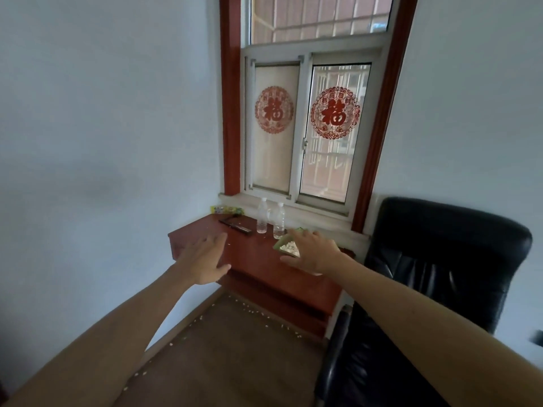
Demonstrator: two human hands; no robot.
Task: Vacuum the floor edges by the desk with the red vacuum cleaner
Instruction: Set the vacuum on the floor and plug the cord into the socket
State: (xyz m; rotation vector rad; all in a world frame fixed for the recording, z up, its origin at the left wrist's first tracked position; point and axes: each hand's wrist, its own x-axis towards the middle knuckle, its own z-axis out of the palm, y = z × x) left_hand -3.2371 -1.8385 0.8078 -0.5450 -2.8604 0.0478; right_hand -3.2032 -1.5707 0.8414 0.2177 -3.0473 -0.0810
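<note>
Walls/window (305, 124): fill top half of frame; two red paper cuts on the panes.
Chair (426, 289): black, lower right, pushed close beside the desk.
Floor (235, 362): bottom centre; white crumbs lie along the wall edge at left and along the desk foot.
Desk (252, 254): red, mid frame under the sill.
Vacuum: not in view anywhere, so you haven't got the task's tool yet.
L hand (205, 259): held out over the desk's left end, fingers spread, gripping nothing.
R hand (314, 254): spread too, over the bowl; can't tell if it touches it.
Bottles (270, 218): two clear ones at the desk back, caps on, look near empty.
Bowl (286, 246): greenish, partly hidden by your R hand, holds white bits like those on the floor.
Risk 1: bump the bowl w/ your R hand and it tips, more bits on desk and floor.
Risk 2: chair blocks the desk's right edge; shift it or crumbs there get missed.
Risk 3: bottles are light, a knock topples them.
</note>
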